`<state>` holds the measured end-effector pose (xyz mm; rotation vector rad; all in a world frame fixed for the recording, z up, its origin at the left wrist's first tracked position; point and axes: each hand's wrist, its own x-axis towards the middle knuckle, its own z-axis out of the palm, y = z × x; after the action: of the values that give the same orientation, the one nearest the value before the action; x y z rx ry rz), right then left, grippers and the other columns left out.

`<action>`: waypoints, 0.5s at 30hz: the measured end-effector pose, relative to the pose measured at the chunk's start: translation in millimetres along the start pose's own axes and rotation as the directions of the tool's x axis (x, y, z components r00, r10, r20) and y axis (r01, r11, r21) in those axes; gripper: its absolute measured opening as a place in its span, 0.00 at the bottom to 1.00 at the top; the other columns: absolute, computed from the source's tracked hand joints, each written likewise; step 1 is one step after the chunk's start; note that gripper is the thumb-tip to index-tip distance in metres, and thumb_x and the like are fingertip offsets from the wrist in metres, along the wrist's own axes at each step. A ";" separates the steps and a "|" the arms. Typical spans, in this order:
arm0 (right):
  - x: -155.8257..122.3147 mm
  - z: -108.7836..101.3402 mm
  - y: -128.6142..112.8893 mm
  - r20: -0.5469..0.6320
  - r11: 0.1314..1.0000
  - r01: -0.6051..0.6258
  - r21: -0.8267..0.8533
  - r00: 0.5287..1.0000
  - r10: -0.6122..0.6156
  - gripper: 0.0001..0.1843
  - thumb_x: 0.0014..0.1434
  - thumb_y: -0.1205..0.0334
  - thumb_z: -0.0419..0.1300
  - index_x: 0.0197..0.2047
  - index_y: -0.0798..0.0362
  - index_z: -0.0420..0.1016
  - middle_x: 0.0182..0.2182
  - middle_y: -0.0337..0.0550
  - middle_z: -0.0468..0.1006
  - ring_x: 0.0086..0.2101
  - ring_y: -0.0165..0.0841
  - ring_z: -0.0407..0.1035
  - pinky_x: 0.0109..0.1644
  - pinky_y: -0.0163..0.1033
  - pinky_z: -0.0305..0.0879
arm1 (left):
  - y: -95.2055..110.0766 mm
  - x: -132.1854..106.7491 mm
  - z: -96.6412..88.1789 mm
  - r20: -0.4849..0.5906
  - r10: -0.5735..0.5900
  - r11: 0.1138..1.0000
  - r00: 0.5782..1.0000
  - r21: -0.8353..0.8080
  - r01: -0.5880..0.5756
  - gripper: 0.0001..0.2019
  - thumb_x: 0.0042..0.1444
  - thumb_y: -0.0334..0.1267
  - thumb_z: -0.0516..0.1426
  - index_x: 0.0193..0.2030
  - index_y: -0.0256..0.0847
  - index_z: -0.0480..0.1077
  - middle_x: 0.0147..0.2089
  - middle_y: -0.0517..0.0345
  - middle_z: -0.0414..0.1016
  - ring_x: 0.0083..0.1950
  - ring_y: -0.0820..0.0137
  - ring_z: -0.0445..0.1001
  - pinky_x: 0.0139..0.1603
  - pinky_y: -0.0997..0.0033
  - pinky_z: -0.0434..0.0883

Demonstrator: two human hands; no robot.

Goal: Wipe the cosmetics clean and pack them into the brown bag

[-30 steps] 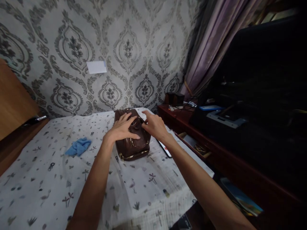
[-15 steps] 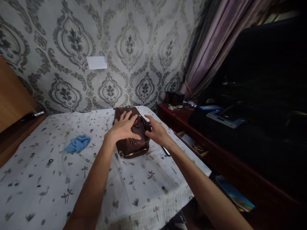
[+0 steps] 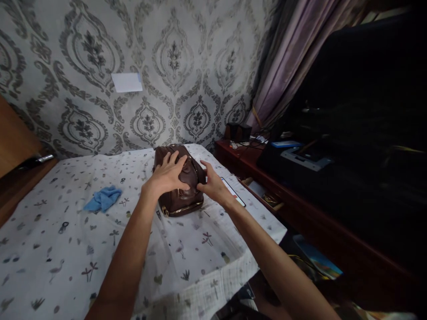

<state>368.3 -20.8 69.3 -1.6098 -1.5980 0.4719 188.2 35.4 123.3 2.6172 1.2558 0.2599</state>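
A brown leather handbag (image 3: pixel 182 202) with gold-coloured zips lies on a patterned white cloth (image 3: pixel 133 249). My left hand (image 3: pixel 168 175) rests on top of the bag with its fingers spread. At the bag's right side is my right hand (image 3: pixel 216 186), thumb and index finger apart around the bag's edge; its other fingers are partly hidden. Just right of that hand, a phone (image 3: pixel 238 199) with a lit screen lies on the cloth, partly covered by my wrist. To the left, a crumpled blue cloth (image 3: pixel 104 198) lies apart from both hands.
Behind the table stands a wall with patterned wallpaper (image 3: pixel 196 58) and a white plate (image 3: pixel 127 82) on it. A dark red desk (image 3: pixel 253 166) with an open drawer (image 3: pixel 267 198) is at the right. Wooden furniture (image 3: pixel 16 138) borders the left side.
The view has shifted slightly, and more of the phone shows beside my right wrist. Both hands stay at the bag in nearly the same pose.
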 end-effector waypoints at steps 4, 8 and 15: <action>-10.8 5.8 2.8 -0.007 1.000 -0.020 -0.013 1.000 0.020 0.49 0.42 0.67 0.58 0.69 0.56 0.51 0.48 0.49 0.76 0.43 0.41 0.71 0.49 0.47 0.68 | -3.1 1.2 3.3 -0.033 0.014 0.999 0.999 -0.036 -0.015 0.50 0.46 0.47 0.66 0.73 0.49 0.47 0.79 0.44 0.34 0.77 0.42 0.34 0.69 0.36 0.53; -19.9 13.0 2.9 -0.103 1.000 -0.022 0.013 0.994 0.023 0.47 0.45 0.68 0.57 0.69 0.56 0.51 0.51 0.53 0.75 0.46 0.42 0.72 0.53 0.49 0.67 | -4.9 2.0 5.3 -0.051 0.031 0.998 0.998 -0.049 -0.033 0.49 0.45 0.48 0.66 0.72 0.48 0.49 0.78 0.44 0.35 0.77 0.42 0.34 0.69 0.36 0.52; -34.1 26.5 21.7 -0.122 0.943 0.050 0.330 0.993 -0.010 0.44 0.53 0.58 0.61 0.70 0.52 0.48 0.61 0.57 0.68 0.59 0.45 0.65 0.57 0.53 0.67 | 0.0 0.7 4.7 -0.037 0.002 0.999 0.999 -0.041 -0.004 0.50 0.46 0.46 0.65 0.74 0.48 0.46 0.79 0.46 0.33 0.77 0.43 0.33 0.68 0.36 0.54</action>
<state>358.3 -43.5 27.7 -1.3302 -1.3688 0.5849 189.8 35.3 118.8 2.5915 1.2450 0.3318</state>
